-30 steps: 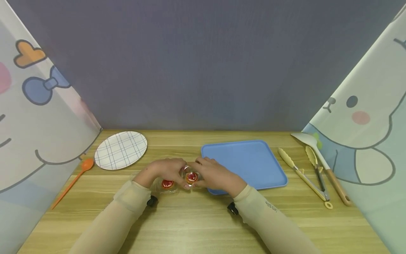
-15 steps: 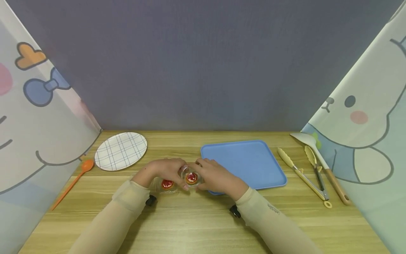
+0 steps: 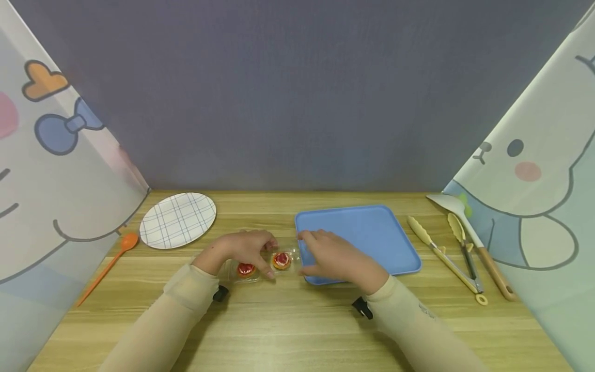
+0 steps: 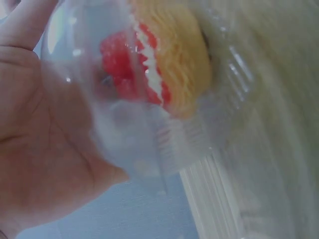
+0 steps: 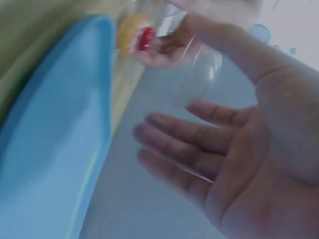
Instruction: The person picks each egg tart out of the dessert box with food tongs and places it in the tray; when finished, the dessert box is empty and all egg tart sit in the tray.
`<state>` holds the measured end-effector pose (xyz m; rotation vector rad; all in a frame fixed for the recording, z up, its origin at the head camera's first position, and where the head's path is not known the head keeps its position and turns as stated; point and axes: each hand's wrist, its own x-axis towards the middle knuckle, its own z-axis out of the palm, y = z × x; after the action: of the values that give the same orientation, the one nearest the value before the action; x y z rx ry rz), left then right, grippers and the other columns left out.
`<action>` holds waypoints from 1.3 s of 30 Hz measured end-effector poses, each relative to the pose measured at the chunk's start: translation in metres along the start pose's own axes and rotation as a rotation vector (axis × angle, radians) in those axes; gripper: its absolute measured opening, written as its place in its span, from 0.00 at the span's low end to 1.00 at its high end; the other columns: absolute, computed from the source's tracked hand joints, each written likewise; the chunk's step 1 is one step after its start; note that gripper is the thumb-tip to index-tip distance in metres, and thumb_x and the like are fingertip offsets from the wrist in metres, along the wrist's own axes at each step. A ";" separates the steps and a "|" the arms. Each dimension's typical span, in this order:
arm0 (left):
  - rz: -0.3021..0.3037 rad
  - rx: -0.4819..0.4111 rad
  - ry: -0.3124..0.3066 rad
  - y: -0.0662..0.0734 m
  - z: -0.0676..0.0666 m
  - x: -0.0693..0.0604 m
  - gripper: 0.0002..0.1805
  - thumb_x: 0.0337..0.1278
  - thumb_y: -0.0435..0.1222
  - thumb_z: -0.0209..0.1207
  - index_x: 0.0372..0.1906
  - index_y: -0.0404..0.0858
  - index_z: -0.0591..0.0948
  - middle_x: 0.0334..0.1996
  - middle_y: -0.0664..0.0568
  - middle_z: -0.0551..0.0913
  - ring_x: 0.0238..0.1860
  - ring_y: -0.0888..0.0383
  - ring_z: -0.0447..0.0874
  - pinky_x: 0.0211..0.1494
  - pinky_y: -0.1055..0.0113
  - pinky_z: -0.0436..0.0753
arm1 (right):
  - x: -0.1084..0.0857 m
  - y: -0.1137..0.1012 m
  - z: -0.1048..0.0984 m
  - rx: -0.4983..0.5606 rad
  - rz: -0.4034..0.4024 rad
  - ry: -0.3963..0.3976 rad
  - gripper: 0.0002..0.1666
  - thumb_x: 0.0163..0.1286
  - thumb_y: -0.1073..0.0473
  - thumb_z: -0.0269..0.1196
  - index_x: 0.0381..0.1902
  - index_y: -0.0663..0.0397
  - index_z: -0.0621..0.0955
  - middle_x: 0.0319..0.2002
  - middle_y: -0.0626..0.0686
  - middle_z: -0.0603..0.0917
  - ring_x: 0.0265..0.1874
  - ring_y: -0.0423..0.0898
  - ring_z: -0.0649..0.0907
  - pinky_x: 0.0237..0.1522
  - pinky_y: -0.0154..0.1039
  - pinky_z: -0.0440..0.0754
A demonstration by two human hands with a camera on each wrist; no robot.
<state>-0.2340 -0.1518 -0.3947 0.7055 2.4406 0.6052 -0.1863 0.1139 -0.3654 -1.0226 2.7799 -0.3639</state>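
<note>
Two small tarts with red topping are in clear plastic. One tart (image 3: 281, 261) sits between my hands, and another tart (image 3: 245, 269) is partly under my left hand (image 3: 248, 250). Curled round the clear container (image 4: 169, 144), my left hand has its thumb in front and fingers behind; the palm is close to a clear dome in the left wrist view. My right hand (image 3: 337, 256) hovers by the blue tray's left edge. Between its thumb and index finger it holds a clear domed lid (image 5: 202, 74); the other fingers are spread. The lid is faint in the head view.
A blue tray (image 3: 367, 237) lies right of centre. At the back left is a checked plate (image 3: 178, 220), beside an orange spoon (image 3: 111, 263). Tongs (image 3: 443, 258) and a white turner (image 3: 469, 227) with a wooden handle lie at the right. Printed panels flank the table.
My right hand has moved right, away from the left hand and over the tray's left edge, taking the clear lid off the right tart. My left hand has stayed nearly still.
</note>
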 end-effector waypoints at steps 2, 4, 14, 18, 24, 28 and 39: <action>0.002 0.005 0.001 -0.001 0.000 0.001 0.43 0.44 0.53 0.83 0.63 0.37 0.79 0.55 0.49 0.83 0.59 0.54 0.80 0.69 0.50 0.80 | -0.005 0.000 -0.004 0.043 -0.005 -0.038 0.43 0.69 0.38 0.73 0.71 0.56 0.73 0.63 0.58 0.86 0.56 0.53 0.87 0.59 0.52 0.86; 0.001 0.015 0.002 -0.001 0.000 0.001 0.42 0.44 0.53 0.83 0.62 0.37 0.80 0.54 0.50 0.83 0.57 0.55 0.80 0.68 0.51 0.81 | -0.010 -0.001 -0.007 0.109 -0.029 -0.097 0.42 0.71 0.35 0.70 0.71 0.55 0.74 0.61 0.56 0.88 0.48 0.48 0.89 0.52 0.46 0.87; -0.013 0.024 0.000 -0.001 0.000 0.002 0.41 0.43 0.51 0.82 0.62 0.38 0.80 0.53 0.51 0.85 0.56 0.56 0.82 0.66 0.52 0.83 | -0.009 -0.017 0.011 0.410 -0.154 -0.410 0.35 0.84 0.31 0.48 0.76 0.42 0.72 0.50 0.40 0.90 0.40 0.32 0.89 0.53 0.33 0.85; -0.006 0.022 0.000 0.001 0.000 0.001 0.41 0.43 0.51 0.82 0.61 0.37 0.80 0.52 0.51 0.84 0.55 0.56 0.81 0.65 0.53 0.83 | -0.004 -0.025 0.026 0.559 -0.111 -0.480 0.29 0.86 0.33 0.44 0.69 0.39 0.77 0.44 0.41 0.90 0.32 0.39 0.90 0.41 0.34 0.87; -0.002 0.016 -0.002 0.002 -0.001 0.000 0.39 0.43 0.51 0.82 0.60 0.37 0.81 0.51 0.51 0.84 0.53 0.56 0.81 0.62 0.55 0.83 | 0.004 -0.029 0.044 0.726 -0.069 -0.497 0.34 0.86 0.32 0.42 0.66 0.47 0.79 0.36 0.44 0.93 0.26 0.46 0.90 0.27 0.37 0.84; -0.001 0.004 -0.007 0.003 -0.001 -0.001 0.38 0.43 0.49 0.82 0.59 0.37 0.81 0.50 0.51 0.84 0.52 0.56 0.81 0.61 0.55 0.83 | 0.008 -0.030 0.052 0.804 -0.018 -0.503 0.41 0.86 0.30 0.41 0.70 0.55 0.78 0.33 0.49 0.94 0.22 0.49 0.89 0.22 0.37 0.81; -0.003 -0.001 -0.010 0.003 -0.001 0.000 0.37 0.43 0.48 0.82 0.58 0.37 0.81 0.50 0.51 0.83 0.51 0.57 0.80 0.59 0.57 0.83 | 0.008 -0.023 0.055 0.847 0.040 -0.516 0.36 0.86 0.33 0.42 0.66 0.56 0.77 0.29 0.55 0.94 0.20 0.53 0.90 0.18 0.38 0.80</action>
<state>-0.2336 -0.1503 -0.3919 0.7024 2.4312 0.6008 -0.1654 0.0821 -0.4123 -0.6977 1.8739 -0.9889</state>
